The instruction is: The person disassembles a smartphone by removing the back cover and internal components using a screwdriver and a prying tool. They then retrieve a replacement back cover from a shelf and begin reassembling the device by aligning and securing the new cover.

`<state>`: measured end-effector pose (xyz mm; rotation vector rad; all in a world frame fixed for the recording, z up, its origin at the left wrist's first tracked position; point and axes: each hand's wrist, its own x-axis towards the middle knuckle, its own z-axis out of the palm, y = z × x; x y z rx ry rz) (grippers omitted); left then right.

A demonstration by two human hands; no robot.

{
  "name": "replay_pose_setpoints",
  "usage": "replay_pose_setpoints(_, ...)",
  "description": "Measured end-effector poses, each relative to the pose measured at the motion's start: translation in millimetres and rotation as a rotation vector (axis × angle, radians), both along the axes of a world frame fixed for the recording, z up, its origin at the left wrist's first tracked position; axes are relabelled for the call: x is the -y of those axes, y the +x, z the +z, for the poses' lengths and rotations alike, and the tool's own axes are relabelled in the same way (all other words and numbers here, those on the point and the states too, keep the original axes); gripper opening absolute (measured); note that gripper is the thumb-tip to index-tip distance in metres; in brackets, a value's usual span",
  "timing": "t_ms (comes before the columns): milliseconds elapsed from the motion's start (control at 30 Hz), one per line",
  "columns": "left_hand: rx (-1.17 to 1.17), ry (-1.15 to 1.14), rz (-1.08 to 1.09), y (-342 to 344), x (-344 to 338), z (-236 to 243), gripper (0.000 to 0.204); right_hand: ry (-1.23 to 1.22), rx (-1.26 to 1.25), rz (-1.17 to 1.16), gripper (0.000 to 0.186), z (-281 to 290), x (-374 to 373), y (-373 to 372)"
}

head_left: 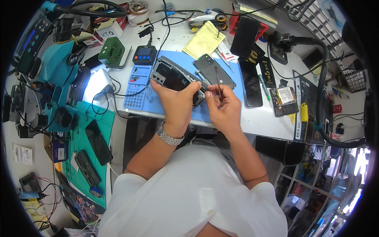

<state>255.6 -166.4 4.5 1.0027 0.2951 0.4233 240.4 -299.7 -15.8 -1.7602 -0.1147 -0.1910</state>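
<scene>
White fabric, the wearer's shirt (189,193), fills the lower middle of the frame, with a steel-link wristwatch (169,136) on the left wrist above it. Just beyond, near the centre, the left hand (177,104) is partly closed around an opened smartphone (173,79), thumb along its right side, fingers at its left edge. Its long axis slants from upper left to lower right, camera end uppermost, and it lies straight up the frame from the left palm.

To its right, the right hand (226,108) is nearly closed, thumb and bent fingers pinching a thin dark tool (219,82) that stands almost upright in the frame, across the phone's slant. The left hand is nearer, bearing the phone; the right fingertips come close to its lower right end, but whether they touch it I cannot tell.

Under both lies a blue work mat (152,107). Farther up, a grey smartphone (210,67) rests partly behind the tool, on a similar slant. Beyond it, a yellow paper sheet (203,41) lies toward the top.
</scene>
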Motion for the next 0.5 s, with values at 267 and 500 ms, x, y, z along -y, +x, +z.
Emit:
replay_pose_setpoints(267, 0.047, 0.117, -0.024, -4.4, 1.0, -6.4, 0.114, 0.006, -0.038, 0.008, 0.014, -4.0, 1.1, 5.5)
replay_pose_setpoints(500, 0.005, 0.197, 0.008, -7.3, 3.3, -14.5, 0.120, -0.011, -0.165, 0.027, 0.013, 5.2, 5.2, 8.1)
